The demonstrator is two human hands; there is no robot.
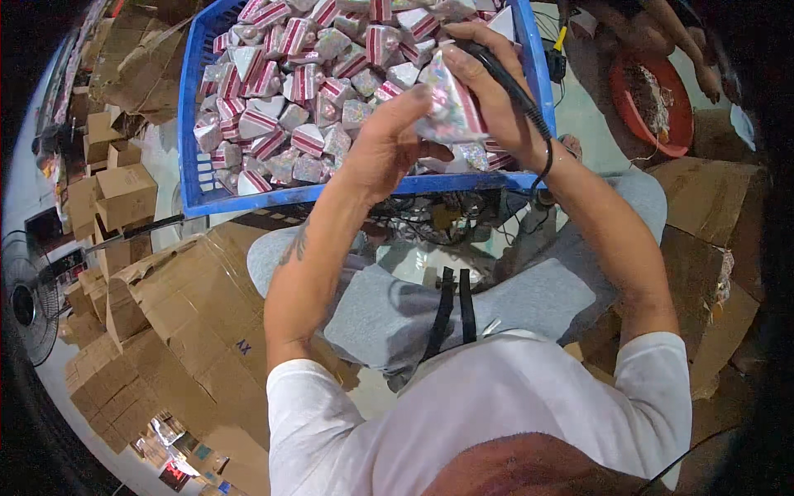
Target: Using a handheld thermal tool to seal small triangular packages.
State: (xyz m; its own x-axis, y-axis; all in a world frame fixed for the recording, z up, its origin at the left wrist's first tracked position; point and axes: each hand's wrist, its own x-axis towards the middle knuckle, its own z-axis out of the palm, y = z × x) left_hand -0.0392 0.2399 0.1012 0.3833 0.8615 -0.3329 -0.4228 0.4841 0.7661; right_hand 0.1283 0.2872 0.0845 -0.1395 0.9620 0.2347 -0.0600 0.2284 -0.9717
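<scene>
— What takes up the most room?
— The flattened cardboard (178, 289) at lower left, with more on the right fading into the dark lens rim.
— And next?
— The blue crate (281, 199) in front of the person's crossed legs (380, 314). The picture's upper edge cuts off its far side, and the piled wedges inside hide its floor.
— Anything off to the sides?
— A red basin (617, 99) at upper right, its pale, stringy contents too small to make out. Beside it another person's bare limbs (682, 37) are cropped by the upper edge. At far left a fan (29, 306) is half lost in shadow.
— The hands?
— Both are over the crate's near right part. The left hand (389, 145) sets its thumb against one wedge (451, 107), with fingers curled beneath; the wedge covers part of them. The right hand (504, 91) bends its fingers narrowly around a black corded tool (496, 70) and rests a fingertip at the same wedge's top.
— So where exactly is that wedge?
— Between the two hands, above the pile, point upward: shiny speckled film with a dark pink stripe.
— Can you see the tool's tip?
— No, the fingers hide it. Its cord runs past the wrist and is lost among the dark clutter below the crate.
</scene>
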